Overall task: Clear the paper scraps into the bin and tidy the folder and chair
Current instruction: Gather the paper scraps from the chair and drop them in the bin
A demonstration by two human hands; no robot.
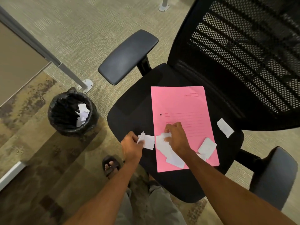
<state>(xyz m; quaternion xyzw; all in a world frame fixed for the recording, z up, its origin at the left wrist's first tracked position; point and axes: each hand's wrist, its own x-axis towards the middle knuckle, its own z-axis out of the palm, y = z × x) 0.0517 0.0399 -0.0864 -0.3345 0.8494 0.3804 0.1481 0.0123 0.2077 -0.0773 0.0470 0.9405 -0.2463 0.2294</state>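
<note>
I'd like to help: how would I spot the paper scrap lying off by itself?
Find the black office chair with the pink folder on its seat. The lone scrap lies on bare seat fabric right of the folder; the other scraps overlap the folder or are in hand.

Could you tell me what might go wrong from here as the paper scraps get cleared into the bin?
1. The left hand grips its scraps only loosely; some could drop onto the carpet on the way to the bin, which stands apart from the chair.
2. The lone scrap on the seat beside the pink folder lies away from both hands and could be missed.
3. The right hand gathering on the folder may drag it toward the seat edge.
</note>
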